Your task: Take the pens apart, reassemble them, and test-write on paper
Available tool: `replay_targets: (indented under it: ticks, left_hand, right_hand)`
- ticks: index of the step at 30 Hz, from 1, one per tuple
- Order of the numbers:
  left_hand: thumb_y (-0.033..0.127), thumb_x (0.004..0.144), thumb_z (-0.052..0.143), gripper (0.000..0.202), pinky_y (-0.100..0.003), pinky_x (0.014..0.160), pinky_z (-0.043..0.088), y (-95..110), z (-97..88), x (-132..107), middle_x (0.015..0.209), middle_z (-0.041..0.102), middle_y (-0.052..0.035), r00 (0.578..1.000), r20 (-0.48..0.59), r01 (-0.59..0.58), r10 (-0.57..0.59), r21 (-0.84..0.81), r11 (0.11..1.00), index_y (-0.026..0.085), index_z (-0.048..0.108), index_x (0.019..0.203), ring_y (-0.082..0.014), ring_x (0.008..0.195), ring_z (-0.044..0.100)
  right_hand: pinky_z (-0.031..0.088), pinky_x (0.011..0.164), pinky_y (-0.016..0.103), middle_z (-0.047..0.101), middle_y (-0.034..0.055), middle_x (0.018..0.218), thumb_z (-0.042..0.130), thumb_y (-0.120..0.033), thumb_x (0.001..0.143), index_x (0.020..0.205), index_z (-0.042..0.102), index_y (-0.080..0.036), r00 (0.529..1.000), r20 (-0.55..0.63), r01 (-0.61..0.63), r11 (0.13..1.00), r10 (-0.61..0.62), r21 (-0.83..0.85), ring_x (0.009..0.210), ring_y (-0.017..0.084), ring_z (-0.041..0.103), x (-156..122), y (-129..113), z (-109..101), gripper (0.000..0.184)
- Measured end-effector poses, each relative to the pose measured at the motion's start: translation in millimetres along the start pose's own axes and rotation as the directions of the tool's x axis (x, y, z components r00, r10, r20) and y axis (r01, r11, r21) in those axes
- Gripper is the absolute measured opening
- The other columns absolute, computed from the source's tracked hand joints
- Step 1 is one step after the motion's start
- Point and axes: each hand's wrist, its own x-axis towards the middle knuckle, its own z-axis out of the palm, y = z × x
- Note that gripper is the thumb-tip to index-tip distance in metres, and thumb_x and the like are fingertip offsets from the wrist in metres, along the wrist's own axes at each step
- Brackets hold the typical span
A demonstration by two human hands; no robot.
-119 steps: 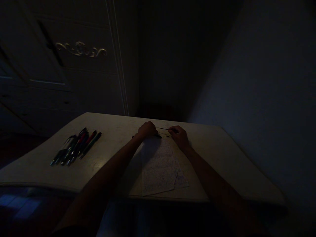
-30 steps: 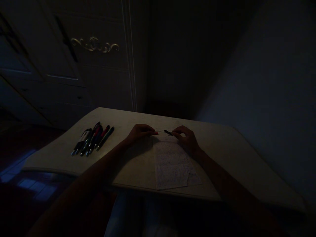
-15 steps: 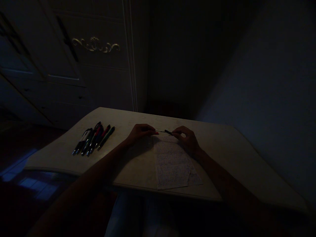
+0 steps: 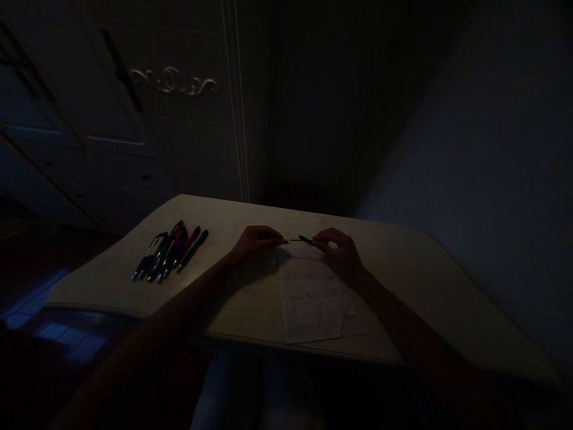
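Note:
My left hand (image 4: 258, 240) pinches the end of a thin pen refill (image 4: 294, 240) above the table. Facing it, my right hand (image 4: 339, 248) is closed on a short dark pen barrel (image 4: 305, 239), held at a slant. The refill's far end meets the barrel's tip; in this dim light I cannot tell whether it sits inside. Just below both hands lies a creased sheet of paper (image 4: 311, 298) covered in fine writing. My right wrist passes over its upper right side.
On the left of the pale table (image 4: 242, 310) lies a bunch of several pens (image 4: 168, 254). A dark cabinet (image 4: 188, 143) with a curled ornament (image 4: 174, 82) stands behind it. A wall (image 4: 483, 149) rises at the right.
Both hands stay almost in place. The small red bit at my left fingertips shows less now, and the barrel has turned slightly.

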Motion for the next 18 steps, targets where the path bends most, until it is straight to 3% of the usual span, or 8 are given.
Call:
replay_targets:
  ticks: [6, 12, 18]
  left_hand:
    - [0.032, 0.067, 0.081, 0.017, -0.029, 0.062, 0.051, 8.3, 3.4, -4.3, 0.078, 0.075, -0.0083, 0.999, -0.03, 0.031, -0.032, -0.022, 0.999, 0.018, 0.078, 0.076, -0.0173, 0.068, 0.065]
    - [0.031, 0.067, 0.08, 0.017, -0.03, 0.063, 0.052, 5.4, -0.9, -2.5, 0.078, 0.074, -0.0086, 0.998, -0.059, 0.037, -0.039, -0.043, 0.998, 0.017, 0.077, 0.076, -0.0172, 0.067, 0.065]
    - [0.033, 0.066, 0.08, 0.022, -0.029, 0.064, 0.052, 0.9, -9.3, 2.9, 0.072, 0.071, -0.0057, 0.996, -0.086, -0.003, -0.001, -0.043, 0.999, 0.015, 0.076, 0.078, -0.0147, 0.063, 0.062]
  right_hand:
    - [0.054, 0.078, 0.039, 0.073, 0.0069, 0.098, 0.075, -0.039, 0.082, 0.099, 0.075, -0.024, 1.0, 0.013, 0.01, 1.0, -0.01, -0.012, 0.085, 0.021, 0.066, 0.4, 2.5, -2.4, 0.023]
    - [0.053, 0.087, 0.043, 0.069, 0.0085, 0.116, 0.083, -0.042, 0.073, 0.124, 0.065, -0.026, 1.0, -0.013, -0.006, 0.999, 0.006, -0.032, 0.098, 0.024, 0.065, 7.4, 13.5, -19.9, 0.056]
    - [0.051, 0.094, 0.043, 0.066, 0.0088, 0.111, 0.073, -0.038, 0.082, 0.093, 0.076, -0.024, 0.999, 0.048, 0.021, 0.993, -0.015, -0.113, 0.107, 0.025, 0.063, 5.3, 29.2, -18.9, 0.018]
